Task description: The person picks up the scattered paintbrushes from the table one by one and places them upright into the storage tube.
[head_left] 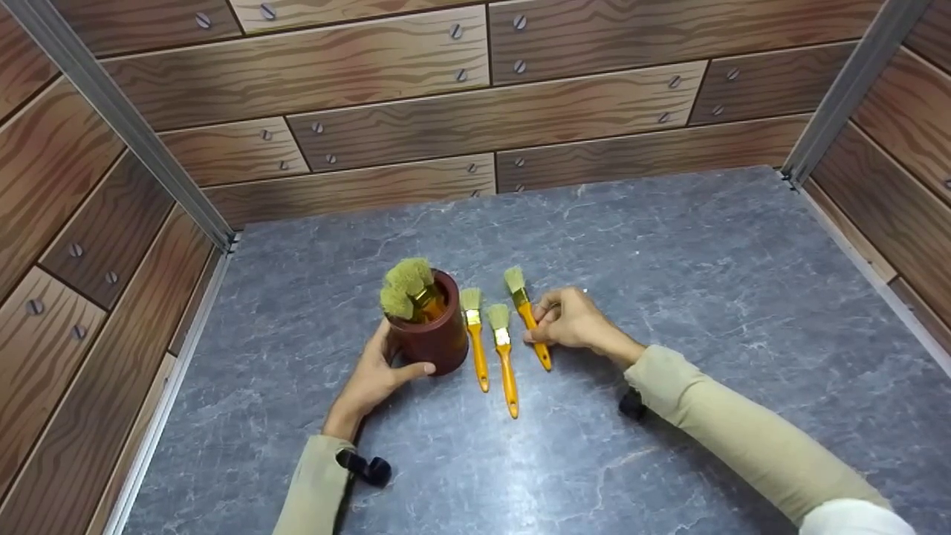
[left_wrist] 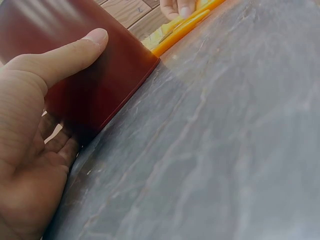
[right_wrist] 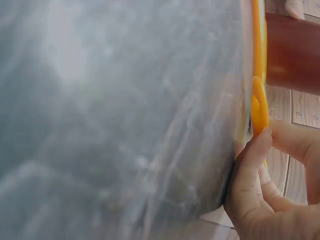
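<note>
A dark red-brown cylindrical cup (head_left: 438, 346) stands upright, with paintbrushes (head_left: 409, 282) in it, their pale bristles up above the rim. My left hand (head_left: 377, 377) holds the cup from its left side; in the left wrist view the thumb (left_wrist: 75, 57) lies across the wall. To the right, my right hand (head_left: 576, 321) pinches the orange handle of a paintbrush (head_left: 544, 357) that lies on the table. Between the cup and that brush lie two more paintbrushes, one near the cup (head_left: 478, 353) and one in the middle (head_left: 507, 371), bristles pointing away from me.
The grey marbled table (head_left: 706, 297) spreads around the objects. Wood-patterned panels (head_left: 386, 67) enclose its back and sides, with metal corner posts (head_left: 847, 82). Black straps with small dark devices (head_left: 364, 468) sit at both wrists.
</note>
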Available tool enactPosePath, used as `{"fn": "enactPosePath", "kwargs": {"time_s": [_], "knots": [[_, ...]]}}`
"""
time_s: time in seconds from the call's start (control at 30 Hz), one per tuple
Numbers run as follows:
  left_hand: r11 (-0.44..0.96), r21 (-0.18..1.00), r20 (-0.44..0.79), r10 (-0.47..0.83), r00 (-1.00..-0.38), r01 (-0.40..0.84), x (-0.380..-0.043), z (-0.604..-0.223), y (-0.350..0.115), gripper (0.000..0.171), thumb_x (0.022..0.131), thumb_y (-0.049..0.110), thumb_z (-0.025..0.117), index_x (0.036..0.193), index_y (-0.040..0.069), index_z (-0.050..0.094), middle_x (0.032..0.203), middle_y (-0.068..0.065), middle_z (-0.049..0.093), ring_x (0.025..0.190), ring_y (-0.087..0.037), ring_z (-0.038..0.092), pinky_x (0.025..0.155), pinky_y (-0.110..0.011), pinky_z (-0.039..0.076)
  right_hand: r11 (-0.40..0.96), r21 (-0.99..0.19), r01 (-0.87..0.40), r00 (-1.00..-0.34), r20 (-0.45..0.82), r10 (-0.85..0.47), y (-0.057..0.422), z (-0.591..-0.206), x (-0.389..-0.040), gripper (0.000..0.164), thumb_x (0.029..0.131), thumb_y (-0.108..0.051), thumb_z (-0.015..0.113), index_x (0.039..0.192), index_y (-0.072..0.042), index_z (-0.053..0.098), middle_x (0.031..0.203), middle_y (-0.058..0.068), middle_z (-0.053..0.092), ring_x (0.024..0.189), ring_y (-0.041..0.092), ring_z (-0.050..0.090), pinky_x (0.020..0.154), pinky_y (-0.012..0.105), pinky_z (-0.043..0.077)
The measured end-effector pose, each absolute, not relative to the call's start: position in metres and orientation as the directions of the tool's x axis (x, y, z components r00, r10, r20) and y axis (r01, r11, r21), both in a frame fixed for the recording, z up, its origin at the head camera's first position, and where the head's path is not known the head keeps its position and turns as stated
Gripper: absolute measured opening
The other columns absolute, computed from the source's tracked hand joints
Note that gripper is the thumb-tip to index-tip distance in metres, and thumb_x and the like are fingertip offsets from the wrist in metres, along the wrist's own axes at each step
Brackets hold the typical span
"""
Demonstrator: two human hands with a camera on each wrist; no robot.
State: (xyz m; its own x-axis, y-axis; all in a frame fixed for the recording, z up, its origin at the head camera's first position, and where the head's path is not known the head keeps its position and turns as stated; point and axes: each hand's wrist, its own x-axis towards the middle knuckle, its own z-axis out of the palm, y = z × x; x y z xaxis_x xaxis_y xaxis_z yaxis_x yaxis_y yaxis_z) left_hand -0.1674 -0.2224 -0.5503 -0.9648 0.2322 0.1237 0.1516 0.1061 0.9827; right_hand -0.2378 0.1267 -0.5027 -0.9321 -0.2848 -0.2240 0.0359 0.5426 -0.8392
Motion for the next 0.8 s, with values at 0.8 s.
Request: {"fn": "enactPosePath", "kwargs": {"time_s": [0.8], "knots": [[0.095, 0.985, 0.121, 0.232, -0.965, 0.146, -0.167, -0.551, -0.222, 0.102, 0.084, 0.006, 0.092, 0.166, 0.027, 0.034, 0.160, -0.004, 0.054, 0.151, -0.023, 0.048, 0.127, -0.044, 0.036, 0.211, -0.959, -0.189, -0.889, 0.076, -0.451, 0.116, -0.433, -0.234, 0.022, 0.093, -0.004, 0.083, 0.110, 0.006, 0.072, 0.098, 0.011, 0.071, 0.082, 0.019, 0.075, 0.077, 0.032, 0.066]]}}
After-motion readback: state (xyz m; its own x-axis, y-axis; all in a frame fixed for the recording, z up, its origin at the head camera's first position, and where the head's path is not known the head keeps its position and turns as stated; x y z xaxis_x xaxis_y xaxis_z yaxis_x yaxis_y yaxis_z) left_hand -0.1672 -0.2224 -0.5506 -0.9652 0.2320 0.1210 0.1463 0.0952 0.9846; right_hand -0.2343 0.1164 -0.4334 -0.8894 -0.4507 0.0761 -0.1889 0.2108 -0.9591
